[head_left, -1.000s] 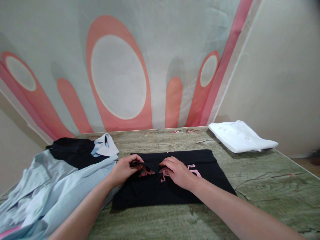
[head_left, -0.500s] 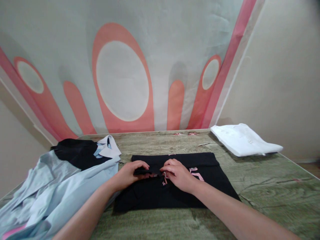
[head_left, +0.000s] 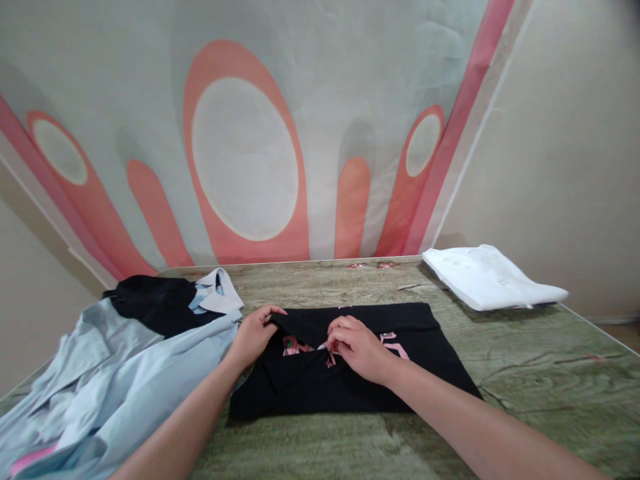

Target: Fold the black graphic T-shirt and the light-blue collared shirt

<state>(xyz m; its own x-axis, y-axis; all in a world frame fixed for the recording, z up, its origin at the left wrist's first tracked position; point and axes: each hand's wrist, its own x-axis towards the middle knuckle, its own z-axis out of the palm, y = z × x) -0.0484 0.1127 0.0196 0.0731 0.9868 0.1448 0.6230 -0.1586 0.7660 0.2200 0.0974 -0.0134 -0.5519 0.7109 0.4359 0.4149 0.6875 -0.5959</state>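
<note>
A black garment [head_left: 320,390] with pink print lies folded flat on the wooden-patterned table, its far strip turned over toward me. My left hand [head_left: 256,333] pinches the left end of that turned-over strip and lifts it a little, so a patch of pink print shows underneath. Near the middle of the garment, my right hand [head_left: 357,348] has its fingers bent and closed on the black fabric at the strip's edge. The right fingertips partly cover the print there.
Left of the black garment lies a loose heap of light blue clothing [head_left: 150,387], with a black piece [head_left: 150,300] and a white collar [head_left: 224,293] at its far end. A folded white garment [head_left: 493,277] rests at the back right. Behind the table [head_left: 540,393] stands a patterned wall panel [head_left: 320,133].
My left hand has moved slightly left and away from me, pulling the strip's left end out and uncovering more print. My right hand stays nearly in place.
</note>
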